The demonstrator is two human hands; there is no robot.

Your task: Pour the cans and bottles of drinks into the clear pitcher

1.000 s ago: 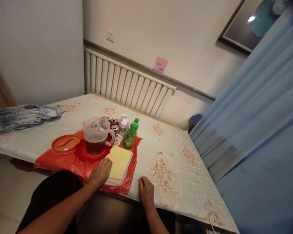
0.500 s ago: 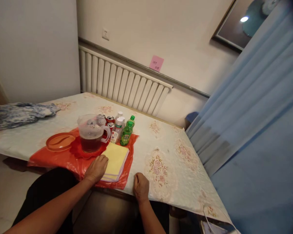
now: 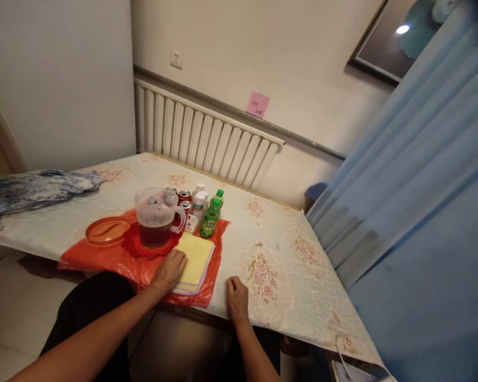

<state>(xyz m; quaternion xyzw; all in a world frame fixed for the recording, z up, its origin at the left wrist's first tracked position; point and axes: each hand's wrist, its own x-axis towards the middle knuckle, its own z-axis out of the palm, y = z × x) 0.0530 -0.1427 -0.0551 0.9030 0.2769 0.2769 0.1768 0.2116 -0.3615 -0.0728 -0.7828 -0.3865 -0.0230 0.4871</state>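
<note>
Neither hand has moved: left hand (image 3: 170, 269) rests open on the flat yellow cloth stack (image 3: 198, 253), right hand (image 3: 237, 298) curled, empty, on the floral tablecloth (image 3: 295, 276)

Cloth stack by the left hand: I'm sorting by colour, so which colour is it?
The cloth stack is pale yellow; head view.

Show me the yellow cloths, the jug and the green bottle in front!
yellow cloths (image 3: 199, 255): head view, middle of the top cloth.
jug (image 3: 154, 227): head view, its clear side above the dark drink.
front green bottle (image 3: 210, 224): head view, on its label.
</note>
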